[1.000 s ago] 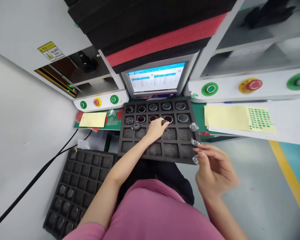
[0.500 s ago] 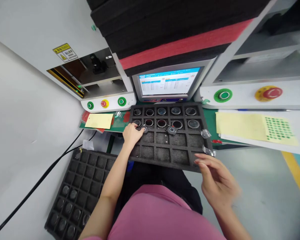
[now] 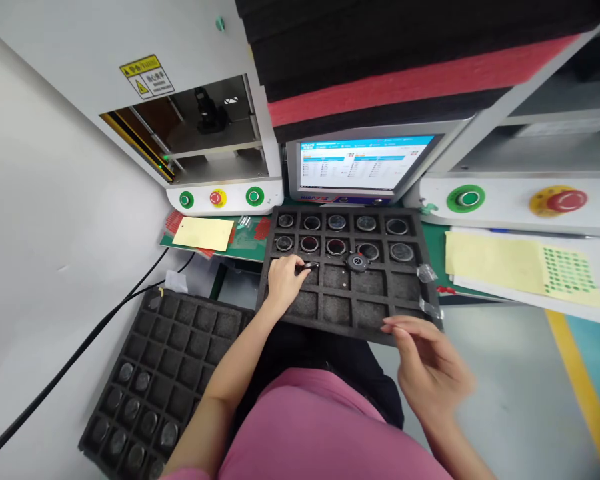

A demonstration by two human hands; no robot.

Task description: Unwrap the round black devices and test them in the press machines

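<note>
My left hand pinches a round watch case between thumb and fingers, tilted nearly edge-on above the third row of the black foam tray. Another watch case, its marked back facing up, rests on the divider between the second and third rows. Round dark watch cases sit in the pockets of the two back rows. Over the tray's front right corner, my right hand has its thumb and fingertips brought together. Whatever may be between them is too small to make out.
A second foam tray with several round pieces lies lower left. Behind stand a monitor and machines with green buttons and red stop buttons. Clear plastic bits cling to the tray's right edge. A black cable runs at left.
My left hand has lifted the watch case off the tray and tipped it up on edge. The right hand stays near the tray's front right corner. The view has shifted slightly.
</note>
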